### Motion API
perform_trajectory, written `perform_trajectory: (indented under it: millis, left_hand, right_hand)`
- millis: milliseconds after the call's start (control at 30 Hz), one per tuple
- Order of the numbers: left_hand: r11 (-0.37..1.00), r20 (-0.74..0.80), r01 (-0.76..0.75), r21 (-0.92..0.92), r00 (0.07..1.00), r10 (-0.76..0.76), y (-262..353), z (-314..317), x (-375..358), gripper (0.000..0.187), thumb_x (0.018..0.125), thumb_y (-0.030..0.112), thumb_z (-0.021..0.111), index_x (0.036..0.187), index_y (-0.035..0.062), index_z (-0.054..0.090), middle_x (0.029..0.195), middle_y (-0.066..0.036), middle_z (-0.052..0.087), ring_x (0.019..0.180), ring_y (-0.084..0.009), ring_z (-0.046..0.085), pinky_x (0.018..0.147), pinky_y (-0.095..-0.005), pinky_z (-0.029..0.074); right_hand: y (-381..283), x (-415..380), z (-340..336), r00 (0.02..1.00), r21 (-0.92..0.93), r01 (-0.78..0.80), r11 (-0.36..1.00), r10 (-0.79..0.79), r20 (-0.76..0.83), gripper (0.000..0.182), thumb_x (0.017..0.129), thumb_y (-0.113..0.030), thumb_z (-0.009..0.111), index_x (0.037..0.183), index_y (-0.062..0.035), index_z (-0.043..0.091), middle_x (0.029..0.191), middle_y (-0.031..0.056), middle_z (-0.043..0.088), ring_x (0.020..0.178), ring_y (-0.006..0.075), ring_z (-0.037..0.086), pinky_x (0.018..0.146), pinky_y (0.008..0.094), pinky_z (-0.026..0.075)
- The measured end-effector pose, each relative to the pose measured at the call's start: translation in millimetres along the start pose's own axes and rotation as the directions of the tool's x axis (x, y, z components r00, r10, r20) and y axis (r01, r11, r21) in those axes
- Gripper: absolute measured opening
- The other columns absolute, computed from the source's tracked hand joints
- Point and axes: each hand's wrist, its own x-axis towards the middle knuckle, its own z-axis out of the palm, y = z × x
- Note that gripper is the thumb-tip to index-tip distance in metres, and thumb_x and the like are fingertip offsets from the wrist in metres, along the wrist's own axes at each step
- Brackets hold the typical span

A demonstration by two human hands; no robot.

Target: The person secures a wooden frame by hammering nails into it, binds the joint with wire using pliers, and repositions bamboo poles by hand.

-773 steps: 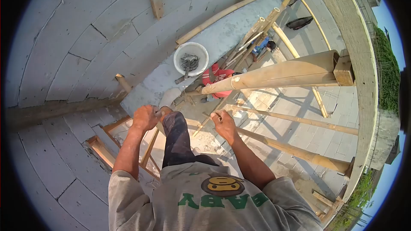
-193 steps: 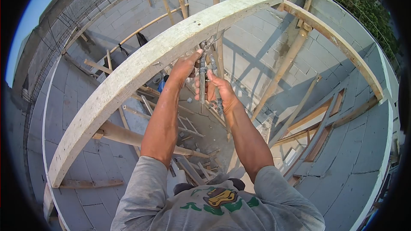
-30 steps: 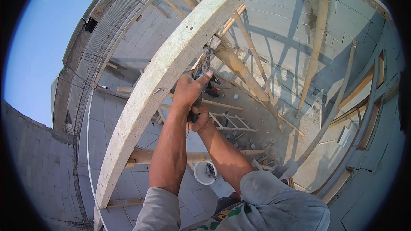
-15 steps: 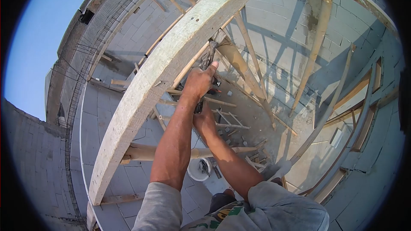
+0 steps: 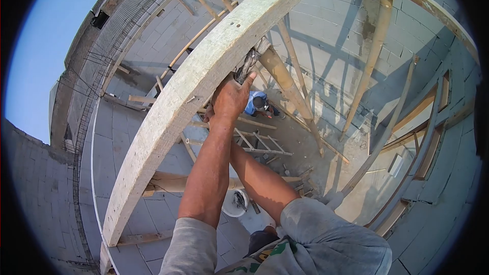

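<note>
My left hand point(image 5: 230, 95) is closed at the underside of a pale, curved wooden beam point(image 5: 168, 94). Its thumb presses on a dark, twisted strip bundle point(image 5: 247, 65), which hangs beside the top of a bamboo pole point(image 5: 285, 79). My right arm crosses behind the left forearm; only a few fingertips of my right hand point(image 5: 208, 114) show left of the left wrist, close to the beam. The rest of that hand, and anything in it, is hidden.
Far below, a person in blue point(image 5: 257, 103) wears a dark cap, near a wooden ladder point(image 5: 262, 142). A white bucket point(image 5: 235, 202) stands beneath my arms. Bamboo props point(image 5: 369, 66), grey block walls point(image 5: 168, 35) and a rebar strip point(image 5: 81, 122) surround the beam.
My left hand has shifted slightly left and down the bundle. My right hand has moved up and left, behind the left forearm. The person in blue has come into fuller view.
</note>
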Motion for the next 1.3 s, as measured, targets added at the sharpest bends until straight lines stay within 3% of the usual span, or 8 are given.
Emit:
perform_trajectory:
  millis: [333,433,533,700,833,1033,1167,1300]
  left_hand:
    - [0.997,-0.029,-0.051,-0.06,0.998,0.049,-7.4,5.8,-0.6,0.085,0.08,0.068,0.053,0.12,-0.0076,0.05,0.111,-0.033,0.057,0.11,-0.0457,0.053,0.095,-0.0444,0.04]
    - [0.993,0.108,0.064,-0.096,0.993,-0.054,13.4,-5.4,-12.3,0.091,0.079,0.07,0.052,0.125,-0.0083,0.045,0.111,-0.035,0.056,0.108,-0.0465,0.054,0.093,-0.0463,0.042]
    - [0.981,0.154,0.127,-0.145,0.983,-0.105,26.9,-12.9,-27.2,0.095,0.075,0.071,0.056,0.123,-0.0106,0.046,0.104,-0.035,0.058,0.103,-0.0454,0.058,0.09,-0.0459,0.045]
    - [0.915,0.298,0.124,-0.385,0.954,-0.004,14.2,-14.3,-37.4,0.1,0.07,0.071,0.061,0.123,-0.0126,0.047,0.107,-0.035,0.058,0.106,-0.0396,0.059,0.092,-0.0405,0.044]
    - [0.862,0.297,0.127,-0.49,0.954,0.029,-1.3,11.7,-36.8,0.073,0.074,0.064,0.065,0.102,-0.0033,0.059,0.083,-0.013,0.062,0.078,-0.0171,0.058,0.071,-0.032,0.048]
    - [0.559,0.494,0.331,-0.76,0.853,0.167,0.4,17.4,-25.0,0.073,0.079,0.054,0.067,0.119,-0.0032,0.049,0.102,-0.02,0.062,0.092,-0.0265,0.062,0.08,-0.036,0.05]
    - [0.041,0.512,0.551,-0.833,0.741,0.434,0.7,-4.8,-20.2,0.062,0.087,0.035,0.06,0.13,-0.0053,0.04,0.115,-0.028,0.057,0.105,-0.0356,0.06,0.082,-0.0428,0.054]
    - [0.214,0.659,0.639,-0.739,0.62,0.425,-5.1,-27.1,-14.3,0.055,0.088,0.032,0.06,0.125,-0.0054,0.047,0.101,-0.017,0.063,0.085,-0.0251,0.063,0.076,-0.0355,0.052]
  right_hand:
    - [12.1,13.0,-14.5,0.998,0.283,0.007,0.959,-0.023,0.054,0.016,0.087,-0.012,0.061,0.1,-0.0082,0.053,0.08,0.0012,0.052,0.073,0.0128,0.053,0.068,0.028,0.045]
    - [6.3,-2.6,-36.7,0.95,-0.57,0.25,0.783,-0.312,-0.012,0.016,0.087,-0.013,0.06,0.101,-0.009,0.053,0.081,0.0018,0.054,0.068,0.0132,0.051,0.062,0.0274,0.044]
    - [-84.4,-63.4,31.3,0.978,-0.488,0.07,0.87,-0.156,-0.138,0.015,0.086,-0.011,0.059,0.1,-0.0071,0.056,0.08,0.0033,0.056,0.063,0.0146,0.052,0.054,0.0277,0.042]
    - [-150.3,-89.5,13.2,0.969,-0.29,-0.234,0.928,0.246,0.006,0.013,0.081,-0.014,0.059,0.086,-0.0018,0.058,0.07,0.0064,0.056,0.058,0.0155,0.055,0.046,0.0302,0.04]
    - [-184.0,-95.6,-1.9,0.927,-0.309,-0.333,0.891,0.37,0.069,0.017,0.083,-0.013,0.057,0.094,-0.0005,0.057,0.074,0.0081,0.058,0.061,0.0194,0.056,0.048,0.03,0.038]
    - [-172.9,-94.9,1.4,0.929,-0.235,-0.318,0.918,0.351,0.115,0.018,0.084,-0.017,0.058,0.093,-0.0012,0.056,0.071,0.0062,0.054,0.061,0.0184,0.055,0.048,0.0298,0.041]
    - [-148.6,-96.3,29.4,0.891,0.121,-0.404,0.907,0.361,0.274,0.022,0.084,-0.019,0.058,0.097,-0.0014,0.056,0.072,0.0048,0.054,0.064,0.0185,0.056,0.05,0.0297,0.042]
    - [-115.2,-75.7,15.1,0.837,0.259,-0.444,0.858,0.294,0.46,0.032,0.082,-0.025,0.062,0.101,-0.0007,0.057,0.076,0.0055,0.058,0.067,0.0206,0.058,0.056,0.0306,0.046]
